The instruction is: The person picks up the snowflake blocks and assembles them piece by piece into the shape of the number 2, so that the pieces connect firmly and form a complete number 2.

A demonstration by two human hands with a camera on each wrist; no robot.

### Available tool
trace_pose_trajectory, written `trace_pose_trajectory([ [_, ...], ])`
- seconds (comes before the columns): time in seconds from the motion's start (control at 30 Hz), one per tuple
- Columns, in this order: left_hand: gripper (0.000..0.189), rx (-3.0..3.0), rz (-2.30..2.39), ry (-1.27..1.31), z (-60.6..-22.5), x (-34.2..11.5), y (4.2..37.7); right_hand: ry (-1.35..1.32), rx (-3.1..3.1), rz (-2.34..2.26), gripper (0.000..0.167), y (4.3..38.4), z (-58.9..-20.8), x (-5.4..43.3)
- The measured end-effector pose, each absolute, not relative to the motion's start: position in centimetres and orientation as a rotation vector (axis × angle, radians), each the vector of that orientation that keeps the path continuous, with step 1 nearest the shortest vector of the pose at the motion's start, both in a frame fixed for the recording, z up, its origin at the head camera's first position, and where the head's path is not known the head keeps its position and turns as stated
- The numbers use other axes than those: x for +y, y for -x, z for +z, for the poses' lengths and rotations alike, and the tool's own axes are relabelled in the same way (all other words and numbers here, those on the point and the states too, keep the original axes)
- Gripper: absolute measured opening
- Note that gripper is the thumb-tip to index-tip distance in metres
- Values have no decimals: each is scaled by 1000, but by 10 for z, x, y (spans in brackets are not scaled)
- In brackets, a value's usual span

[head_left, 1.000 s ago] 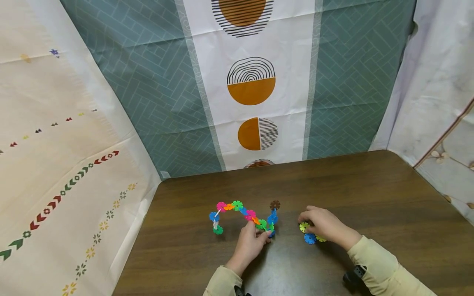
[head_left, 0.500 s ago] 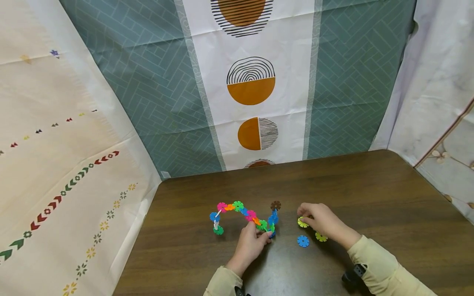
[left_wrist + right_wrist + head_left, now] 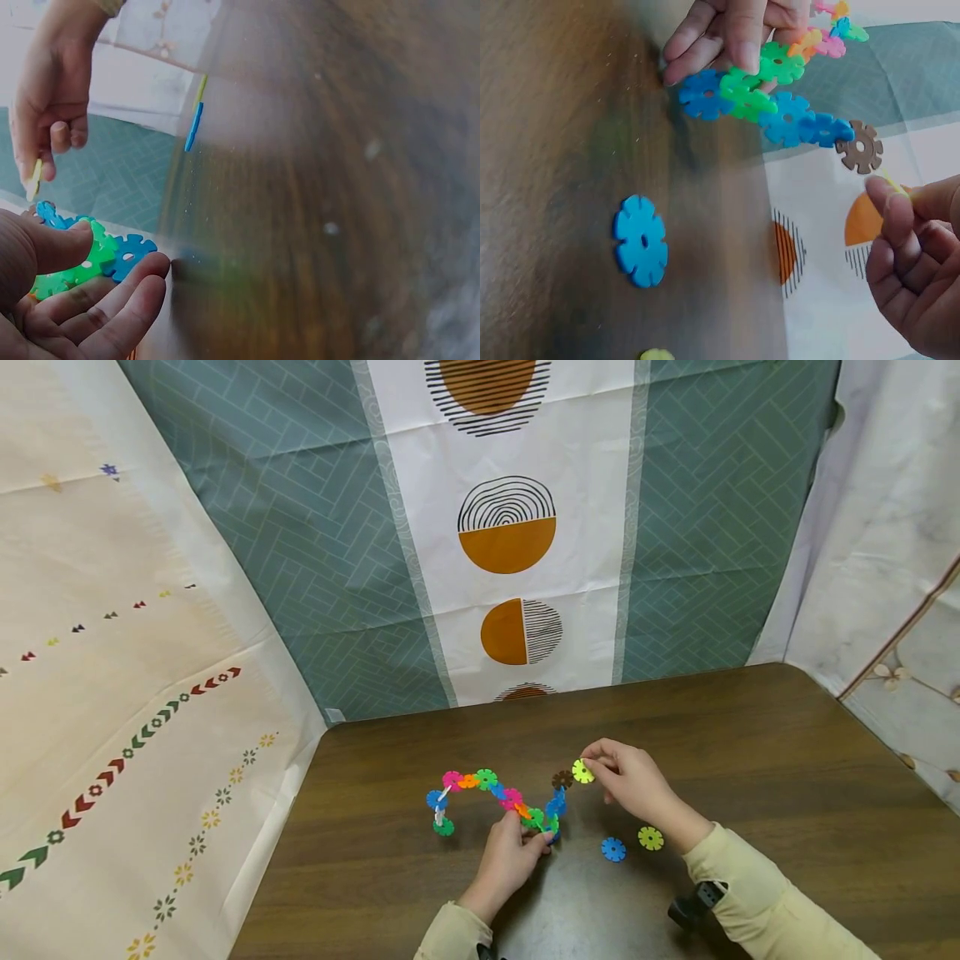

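Observation:
A chain of interlocking snowflake discs (image 3: 512, 799) in several colours curves across the table. My left hand (image 3: 502, 867) holds it near its right-hand bend, thumb and fingers about the green discs (image 3: 88, 259). At the chain's raised right end a brown disc (image 3: 860, 147) joins onto blue ones. My right hand (image 3: 633, 783) pinches a yellow snowflake disc (image 3: 582, 772) by its edge, right beside the brown disc. From the right wrist only a thin edge of that yellow disc shows between thumb and fingertip.
On the wooden table (image 3: 750, 760) a loose blue disc (image 3: 613, 849) and a second yellow disc (image 3: 651, 838) lie flat, below the right hand. Behind the table's far edge hangs a patterned cloth (image 3: 517, 568). More cloth hangs at both sides.
The right hand has lifted a yellow disc off the table and brought it left and up to the brown disc. The blue disc was set down. The left hand keeps its hold.

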State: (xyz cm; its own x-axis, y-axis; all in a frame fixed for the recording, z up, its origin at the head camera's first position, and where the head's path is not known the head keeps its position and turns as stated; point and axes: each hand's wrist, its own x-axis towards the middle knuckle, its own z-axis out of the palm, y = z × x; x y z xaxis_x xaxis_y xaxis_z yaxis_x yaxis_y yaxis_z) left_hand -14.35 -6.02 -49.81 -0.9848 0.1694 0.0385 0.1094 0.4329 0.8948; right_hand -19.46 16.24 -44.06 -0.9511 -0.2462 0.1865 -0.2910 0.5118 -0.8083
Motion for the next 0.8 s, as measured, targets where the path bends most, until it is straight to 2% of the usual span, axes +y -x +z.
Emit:
trace_pose_trajectory([
  [0.8,21,2740,1520,-375,-499,-61,143,-554,-2683,1049,7,198,-423,147],
])
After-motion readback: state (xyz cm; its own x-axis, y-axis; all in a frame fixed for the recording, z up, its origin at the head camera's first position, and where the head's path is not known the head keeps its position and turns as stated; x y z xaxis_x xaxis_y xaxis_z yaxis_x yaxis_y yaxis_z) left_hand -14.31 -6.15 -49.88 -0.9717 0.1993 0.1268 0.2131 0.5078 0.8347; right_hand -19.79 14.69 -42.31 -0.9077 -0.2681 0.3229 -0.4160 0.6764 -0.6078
